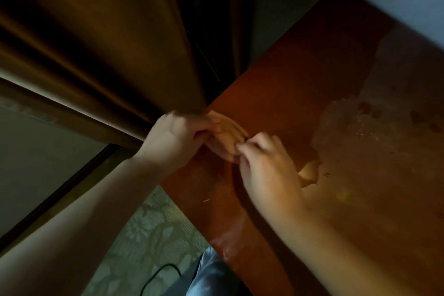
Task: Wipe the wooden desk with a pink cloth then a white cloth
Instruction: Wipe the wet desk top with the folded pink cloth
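Observation:
The wooden desk (300,74) is reddish brown and runs from the bottom centre to the top right. A small folded pinkish cloth (228,136) lies on its left edge, by the near corner. My left hand (177,137) grips the cloth's left side with curled fingers over it. My right hand (266,166) pinches the cloth's right edge with bent fingers. The hands hide much of the cloth, and the dim light blurs its colour. No white cloth is in view.
The desk's right part (384,151) has worn, peeled veneer with pale patches and dark spots. A brown curtain (108,43) hangs just left of the desk. Below lie a patterned floor (149,230), a black cable (158,271) and bluish clothing (211,274).

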{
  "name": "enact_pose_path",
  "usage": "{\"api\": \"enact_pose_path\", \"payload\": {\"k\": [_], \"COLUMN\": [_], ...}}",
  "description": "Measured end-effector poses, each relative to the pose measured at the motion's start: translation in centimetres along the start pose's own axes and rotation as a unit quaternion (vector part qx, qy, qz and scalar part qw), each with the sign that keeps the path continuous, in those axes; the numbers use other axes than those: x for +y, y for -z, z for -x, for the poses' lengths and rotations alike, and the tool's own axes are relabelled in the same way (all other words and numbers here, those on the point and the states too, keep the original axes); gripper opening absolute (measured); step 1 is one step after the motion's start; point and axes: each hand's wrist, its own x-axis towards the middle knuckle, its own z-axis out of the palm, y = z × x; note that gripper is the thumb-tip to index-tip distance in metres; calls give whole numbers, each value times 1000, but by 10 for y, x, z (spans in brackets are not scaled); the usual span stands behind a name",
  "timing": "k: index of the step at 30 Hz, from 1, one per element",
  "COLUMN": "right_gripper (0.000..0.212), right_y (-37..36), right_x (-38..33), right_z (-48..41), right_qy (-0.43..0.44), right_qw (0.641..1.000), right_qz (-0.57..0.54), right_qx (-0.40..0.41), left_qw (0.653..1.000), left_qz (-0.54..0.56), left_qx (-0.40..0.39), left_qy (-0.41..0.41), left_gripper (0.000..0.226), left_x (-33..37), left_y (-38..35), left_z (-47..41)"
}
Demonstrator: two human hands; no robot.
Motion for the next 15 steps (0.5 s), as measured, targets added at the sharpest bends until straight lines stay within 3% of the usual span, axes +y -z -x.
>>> {"api": "enact_pose_path", "payload": {"k": [5,11,15], "right_gripper": [26,25,25], "right_y": [-6,4,-3], "right_x": [-15,0,-23], "right_z": [22,-15,12], "right_qy": [46,-32,1], "right_qw": [996,999,998], "right_qz": [-44,-14,-28], "right_qx": [-55,-11,-55], "left_qw": [998,999,999], "left_qz": [52,28,44], "left_qx": [-11,-2,-13], "left_qy": [-25,-38,-28], "left_gripper": [21,24,24], "left_x": [-21,-17,-18], "left_y": [4,2,4], "left_z": [33,-8,18]}}
